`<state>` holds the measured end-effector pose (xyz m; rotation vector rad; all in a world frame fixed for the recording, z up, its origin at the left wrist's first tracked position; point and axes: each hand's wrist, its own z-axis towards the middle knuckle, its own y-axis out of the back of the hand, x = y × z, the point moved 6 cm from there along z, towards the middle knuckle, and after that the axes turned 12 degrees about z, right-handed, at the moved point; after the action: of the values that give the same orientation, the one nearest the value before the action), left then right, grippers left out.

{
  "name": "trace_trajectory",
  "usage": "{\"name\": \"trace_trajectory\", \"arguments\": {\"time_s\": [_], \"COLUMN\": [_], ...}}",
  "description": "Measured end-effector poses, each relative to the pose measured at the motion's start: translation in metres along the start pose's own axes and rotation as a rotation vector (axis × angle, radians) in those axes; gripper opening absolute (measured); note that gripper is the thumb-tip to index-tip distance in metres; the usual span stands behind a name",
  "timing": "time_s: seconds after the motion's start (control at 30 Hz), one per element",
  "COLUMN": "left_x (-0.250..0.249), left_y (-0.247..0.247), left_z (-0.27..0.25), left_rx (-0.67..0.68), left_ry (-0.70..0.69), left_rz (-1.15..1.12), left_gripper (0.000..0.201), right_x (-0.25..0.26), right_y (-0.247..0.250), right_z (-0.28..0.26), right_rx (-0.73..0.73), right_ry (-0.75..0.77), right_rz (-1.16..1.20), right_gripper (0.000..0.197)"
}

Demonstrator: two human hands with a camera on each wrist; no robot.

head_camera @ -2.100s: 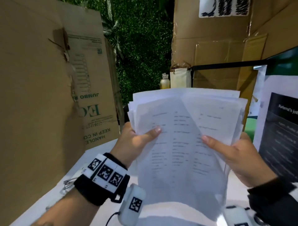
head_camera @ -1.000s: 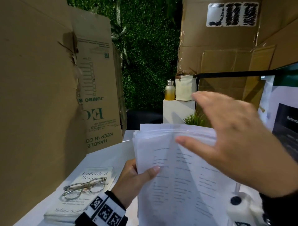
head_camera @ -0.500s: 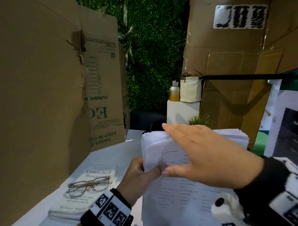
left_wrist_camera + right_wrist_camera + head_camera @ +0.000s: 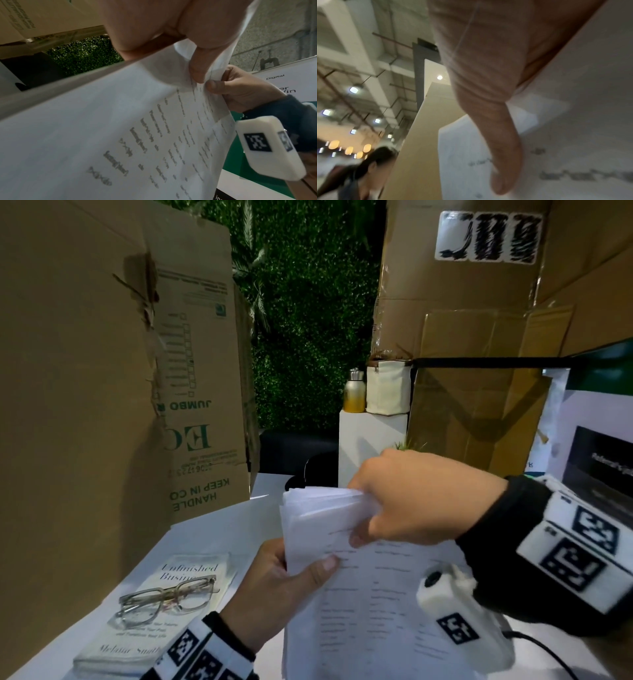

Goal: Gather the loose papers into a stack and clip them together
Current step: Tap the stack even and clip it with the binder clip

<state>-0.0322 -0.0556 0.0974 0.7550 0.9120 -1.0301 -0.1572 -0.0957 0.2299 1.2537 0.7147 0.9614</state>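
A stack of white printed papers (image 4: 359, 594) stands upright over the white table (image 4: 219, 529). My left hand (image 4: 274, 587) grips its left edge, thumb on the front sheet. My right hand (image 4: 404, 501) curls over the top edge, fingers behind and thumb in front, pinching the sheets. In the left wrist view the papers (image 4: 120, 128) fill the frame, with the left hand (image 4: 193, 65) and right hand (image 4: 240, 89) pinching them near the top. The right wrist view shows the right thumb (image 4: 503, 155) lying on the papers (image 4: 573, 135). No clip is in view.
A book (image 4: 161, 611) with clear-framed glasses (image 4: 168, 601) on it lies at the front left of the table. Tall cardboard boxes stand at the left (image 4: 85, 371) and back right (image 4: 479, 337). A printed sign (image 4: 603, 446) stands at the right.
The paper stack has come down lower. My right hand left the stack's right side, swung over the top and now grips the top edge. My left hand has kept its hold.
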Motion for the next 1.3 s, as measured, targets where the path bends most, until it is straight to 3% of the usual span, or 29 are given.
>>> {"name": "trace_trajectory", "arguments": {"time_s": [0.03,0.1,0.2,0.3,0.43,0.5,0.57,0.63,0.73,0.8,0.83,0.9,0.97,1.07,1.23,1.3], "left_x": [-0.001,0.003,0.018,0.028,0.013,0.002,-0.008,-0.008,0.016,0.037,0.043,0.045,0.039,0.035,0.062,0.064], "left_y": [0.001,0.004,0.014,0.037,0.041,0.031,0.023,0.016,0.006,0.003,0.001,0.001,0.005,0.012,0.006,0.010], "left_z": [0.000,0.001,-0.001,-0.003,0.005,0.011,0.012,0.009,-0.005,-0.018,-0.023,-0.025,-0.019,-0.014,-0.037,-0.037], "left_rx": [-0.001,0.034,0.126,0.071,-0.030,-0.087,-0.182,-0.245,-0.242,-0.254,-0.264,-0.266,-0.252,-0.240,-0.189,-0.189], "left_ry": [-0.023,-0.004,0.078,0.127,0.062,0.031,-0.016,0.006,0.108,0.184,0.209,0.234,0.212,0.156,0.275,0.262], "left_rz": [0.020,0.033,0.098,0.076,-0.149,-0.178,-0.112,-0.057,0.022,0.033,0.029,0.007,0.003,-0.019,0.038,0.091], "left_gripper": [0.037,0.045,0.064,0.073,0.060,0.054,0.030,0.021,0.029,0.020,0.028,0.030,0.034,0.040,0.065,0.070], "right_x": [-0.001,-0.006,-0.035,-0.078,-0.130,-0.150,-0.159,-0.163,-0.160,-0.158,-0.156,-0.153,-0.150,-0.145,-0.146,-0.147], "right_y": [0.001,0.006,0.025,0.032,-0.018,-0.052,-0.076,-0.096,-0.127,-0.150,-0.157,-0.159,-0.149,-0.141,-0.171,-0.170], "right_z": [0.003,0.001,-0.019,-0.057,-0.100,-0.114,-0.121,-0.127,-0.136,-0.140,-0.141,-0.139,-0.134,-0.129,-0.138,-0.139], "right_rx": [0.001,-0.009,-0.182,-0.395,-0.716,-0.843,-0.912,-0.894,-0.794,-0.725,-0.711,-0.709,-0.730,-0.708,-0.662,-0.643], "right_ry": [0.013,0.016,-0.007,-0.073,-0.229,-0.318,-0.338,-0.340,-0.409,-0.500,-0.540,-0.579,-0.528,-0.404,-0.541,-0.579], "right_rz": [0.051,0.109,0.310,0.596,1.098,1.253,1.366,1.467,1.548,1.540,1.531,1.540,1.552,1.578,1.608,1.584], "right_gripper": [0.019,0.034,0.025,0.024,0.011,0.017,0.027,0.036,0.039,0.057,0.059,0.035,0.015,0.028,0.025,0.024]}}
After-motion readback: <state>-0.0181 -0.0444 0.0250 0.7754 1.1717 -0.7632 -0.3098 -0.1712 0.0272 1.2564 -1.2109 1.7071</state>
